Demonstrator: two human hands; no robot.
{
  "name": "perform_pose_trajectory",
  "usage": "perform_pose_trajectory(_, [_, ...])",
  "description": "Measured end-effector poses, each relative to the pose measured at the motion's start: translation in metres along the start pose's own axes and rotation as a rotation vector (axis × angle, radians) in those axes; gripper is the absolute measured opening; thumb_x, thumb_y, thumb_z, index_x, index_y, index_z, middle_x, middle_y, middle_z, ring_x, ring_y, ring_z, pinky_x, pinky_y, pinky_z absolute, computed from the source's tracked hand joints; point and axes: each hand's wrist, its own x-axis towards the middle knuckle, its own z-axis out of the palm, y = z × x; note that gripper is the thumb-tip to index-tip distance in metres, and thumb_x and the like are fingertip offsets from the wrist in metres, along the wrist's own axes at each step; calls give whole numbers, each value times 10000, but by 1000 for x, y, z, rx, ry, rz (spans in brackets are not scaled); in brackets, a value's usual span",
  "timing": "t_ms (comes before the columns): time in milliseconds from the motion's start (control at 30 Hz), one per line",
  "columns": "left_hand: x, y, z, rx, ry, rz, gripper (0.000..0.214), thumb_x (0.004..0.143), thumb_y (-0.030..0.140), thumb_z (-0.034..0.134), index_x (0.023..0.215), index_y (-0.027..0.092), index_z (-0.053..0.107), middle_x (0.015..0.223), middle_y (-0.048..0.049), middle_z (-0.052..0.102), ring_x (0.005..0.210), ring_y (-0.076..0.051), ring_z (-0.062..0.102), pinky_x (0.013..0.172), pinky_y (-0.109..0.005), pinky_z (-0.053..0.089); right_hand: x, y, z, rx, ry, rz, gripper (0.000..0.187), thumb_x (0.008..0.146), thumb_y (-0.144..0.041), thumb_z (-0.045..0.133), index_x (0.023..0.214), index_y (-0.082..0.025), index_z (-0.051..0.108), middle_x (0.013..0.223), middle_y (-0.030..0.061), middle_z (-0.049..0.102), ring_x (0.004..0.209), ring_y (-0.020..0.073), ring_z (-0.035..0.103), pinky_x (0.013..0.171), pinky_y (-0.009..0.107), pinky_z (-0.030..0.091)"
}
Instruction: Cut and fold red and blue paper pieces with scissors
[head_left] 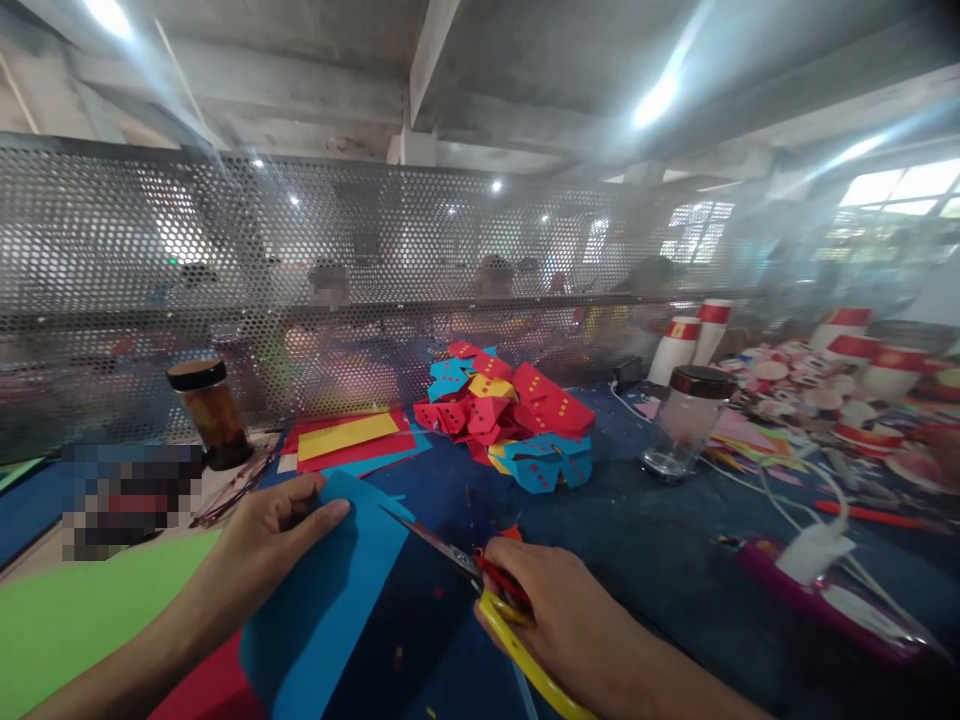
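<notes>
My left hand (281, 525) pinches the top edge of a blue paper sheet (337, 590) between thumb and fingers. My right hand (559, 600) is closed around the handles of a pair of scissors (442, 548), one handle loop yellow, the other red. The scissor blades point up and left and lie at the right edge of the blue sheet, near its top. Whether they touch the paper I cannot tell. Beneath my left forearm are a green sheet (97, 600) and a red sheet (214, 685).
A pile of folded red, blue and yellow paper pieces (517, 400) lies ahead, with flat sheets (352, 440) left of it. A brown-filled jar (214, 415) and a clear jar (684, 430) flank them. At right are paper cups (673, 350), cords and a purple power strip (832, 605). Behind stands a perforated metal screen (360, 230).
</notes>
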Motion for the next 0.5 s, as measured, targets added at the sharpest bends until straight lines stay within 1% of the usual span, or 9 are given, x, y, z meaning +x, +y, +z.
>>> perform_pose_trajectory(233, [-3,5,1,29,-2,5,347,778,534,624,820,192,667,674,-13,688,566,-178,617,498,-250,472,0,1,2,-12,2,-6,146,799,-225,585,714,-198,470,665,-28,570,555,106,369,530,272,209])
perform_pose_trajectory(500, [-2,5,-1,17,-15,3,353,774,549,636,810,198,655,680,-25,702,604,-208,649,494,-256,484,0,0,1,-3,7,-28,136,802,-231,586,720,-195,484,668,-24,571,556,106,374,526,266,215])
